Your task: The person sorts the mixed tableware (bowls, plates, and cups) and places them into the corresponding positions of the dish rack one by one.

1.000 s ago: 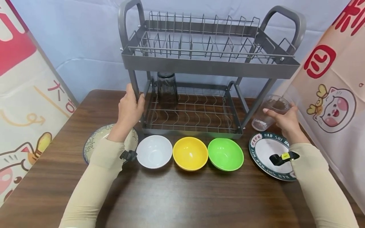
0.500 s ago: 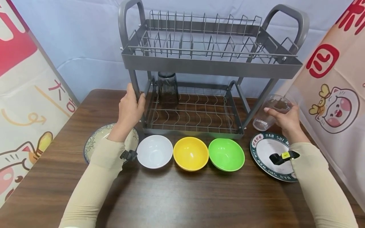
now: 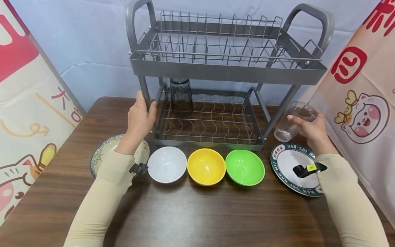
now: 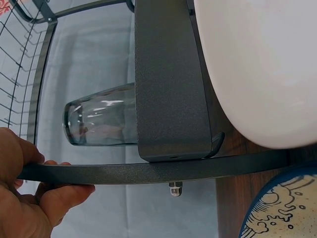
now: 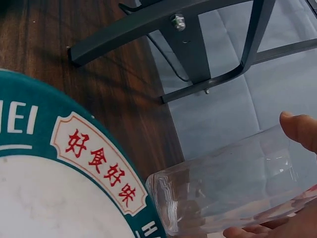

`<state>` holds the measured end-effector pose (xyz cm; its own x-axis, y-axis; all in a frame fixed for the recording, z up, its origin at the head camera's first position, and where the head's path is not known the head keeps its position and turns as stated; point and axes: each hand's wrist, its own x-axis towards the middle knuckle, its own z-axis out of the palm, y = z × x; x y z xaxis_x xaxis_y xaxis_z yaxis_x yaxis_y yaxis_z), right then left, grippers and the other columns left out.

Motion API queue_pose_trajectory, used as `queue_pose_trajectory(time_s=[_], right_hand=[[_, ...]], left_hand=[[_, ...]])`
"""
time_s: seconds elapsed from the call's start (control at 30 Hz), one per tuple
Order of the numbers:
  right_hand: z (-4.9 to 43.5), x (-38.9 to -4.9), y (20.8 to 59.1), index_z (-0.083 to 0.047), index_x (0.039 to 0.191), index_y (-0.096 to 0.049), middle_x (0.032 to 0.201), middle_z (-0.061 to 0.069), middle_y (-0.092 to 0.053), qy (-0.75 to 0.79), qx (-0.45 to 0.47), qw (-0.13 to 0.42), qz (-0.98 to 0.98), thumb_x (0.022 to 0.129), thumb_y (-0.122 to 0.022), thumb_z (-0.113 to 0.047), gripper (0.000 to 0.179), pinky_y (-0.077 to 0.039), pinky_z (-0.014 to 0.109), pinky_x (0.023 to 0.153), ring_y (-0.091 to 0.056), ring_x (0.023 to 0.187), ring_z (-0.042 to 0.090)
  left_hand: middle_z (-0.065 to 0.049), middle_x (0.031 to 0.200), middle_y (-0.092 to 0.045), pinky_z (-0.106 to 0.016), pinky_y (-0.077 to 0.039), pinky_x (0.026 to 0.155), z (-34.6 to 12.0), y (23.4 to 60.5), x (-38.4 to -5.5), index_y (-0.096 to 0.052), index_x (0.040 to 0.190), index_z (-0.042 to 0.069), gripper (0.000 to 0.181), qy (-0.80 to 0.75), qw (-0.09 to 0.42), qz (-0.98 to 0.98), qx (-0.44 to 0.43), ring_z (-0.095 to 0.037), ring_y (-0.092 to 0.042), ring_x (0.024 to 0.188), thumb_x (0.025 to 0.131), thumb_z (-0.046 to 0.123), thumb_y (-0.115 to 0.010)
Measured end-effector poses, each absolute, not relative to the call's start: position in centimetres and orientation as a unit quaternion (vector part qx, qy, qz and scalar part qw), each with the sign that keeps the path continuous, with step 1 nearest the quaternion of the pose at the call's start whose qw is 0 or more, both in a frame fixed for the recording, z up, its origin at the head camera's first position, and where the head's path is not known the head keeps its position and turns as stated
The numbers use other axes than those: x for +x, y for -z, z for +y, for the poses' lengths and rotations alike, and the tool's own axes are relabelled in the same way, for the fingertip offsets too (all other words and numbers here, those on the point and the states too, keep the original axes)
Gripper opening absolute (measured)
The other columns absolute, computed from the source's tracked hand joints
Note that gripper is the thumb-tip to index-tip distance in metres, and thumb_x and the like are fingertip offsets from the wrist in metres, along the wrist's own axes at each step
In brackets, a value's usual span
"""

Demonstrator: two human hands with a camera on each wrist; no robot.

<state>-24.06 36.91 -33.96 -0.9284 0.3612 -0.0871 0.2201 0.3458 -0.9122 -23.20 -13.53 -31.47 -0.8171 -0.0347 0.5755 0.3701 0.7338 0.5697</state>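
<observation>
A grey two-tier dish rack (image 3: 228, 71) stands at the back of the table. My left hand (image 3: 141, 118) grips its front left post, and in the left wrist view the thumb and fingers (image 4: 64, 198) lie on both sides of the bar. Far right, beside the rack, my right hand (image 3: 314, 132) holds a clear drinking glass (image 3: 285, 127). In the right wrist view the thumb is on one side of the glass (image 5: 233, 173) and fingers on the other. A dark-tinted glass (image 3: 181, 96) stands upside down on the rack's lower tier, at the left.
Along the rack's front sit a white bowl (image 3: 167, 165), a yellow bowl (image 3: 206, 167) and a green bowl (image 3: 245, 167). A patterned plate (image 3: 100, 157) lies under the left forearm. A green-rimmed plate (image 3: 285, 176) is under the right wrist. Printed cloths hang at both sides.
My right hand has shifted very slightly to the right, still holding the clear glass. The left hand stays on the rack post.
</observation>
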Motion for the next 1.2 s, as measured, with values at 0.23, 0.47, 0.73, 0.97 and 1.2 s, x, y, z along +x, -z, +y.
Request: queue_pose_trajectory(time_s=[0.23,0.47,0.73,0.97,1.2], right_hand=[[36.9,-23.5,32.8,-0.022,0.149,0.001,0.152,0.015,-0.006,-0.556,-0.189,0.078,-0.805,0.074,-0.073,-0.046,0.108,-0.033,0.045,0.1,-0.028,0.127,0.032],[37.3,-23.0,31.8,-0.022,0.149,-0.002,0.153,0.013,-0.006,-0.555,-0.183,0.085,-0.807,0.076,-0.073,-0.043,0.105,-0.033,0.044,0.097,-0.025,0.13,0.032],[37.1,-22.8,31.4,-0.023,0.149,-0.005,0.152,0.013,-0.01,-0.546,-0.173,0.099,-0.814,0.077,-0.072,-0.043,0.1,-0.032,0.047,0.098,-0.024,0.131,0.032],[37.1,-22.5,31.3,-0.024,0.149,-0.001,0.151,0.017,-0.01,-0.547,-0.164,0.084,-0.816,0.077,-0.071,-0.044,0.102,-0.032,0.048,0.098,-0.025,0.131,0.033],[37.0,-21.8,31.0,-0.023,0.149,-0.004,0.151,0.017,-0.011,-0.549,-0.154,0.086,-0.817,0.078,-0.072,-0.038,0.1,-0.036,0.039,0.094,-0.03,0.129,0.031]], left_hand=[[-0.015,0.074,-0.053,-0.046,-0.046,0.056,-13.5,31.6,-23.3,-0.04,0.107,-0.002,0.023,0.35,0.284,-0.888,-0.092,-0.034,-0.057,0.062,0.097,0.017,-0.046],[-0.015,0.072,-0.053,-0.047,-0.046,0.056,-13.5,31.6,-23.3,-0.04,0.107,-0.003,0.022,0.354,0.282,-0.887,-0.093,-0.034,-0.056,0.061,0.096,0.015,-0.048],[-0.014,0.071,-0.052,-0.046,-0.046,0.056,-13.5,31.6,-23.3,-0.04,0.105,-0.002,0.02,0.352,0.286,-0.886,-0.095,-0.033,-0.056,0.06,0.096,0.014,-0.047],[-0.014,0.071,-0.052,-0.046,-0.046,0.056,-13.5,31.6,-23.3,-0.04,0.105,-0.003,0.02,0.355,0.285,-0.885,-0.094,-0.034,-0.056,0.06,0.096,0.013,-0.047],[-0.013,0.069,-0.052,-0.046,-0.045,0.055,-13.5,31.5,-23.3,-0.04,0.103,-0.001,0.016,0.356,0.283,-0.886,-0.091,-0.033,-0.054,0.059,0.093,0.009,-0.045]])
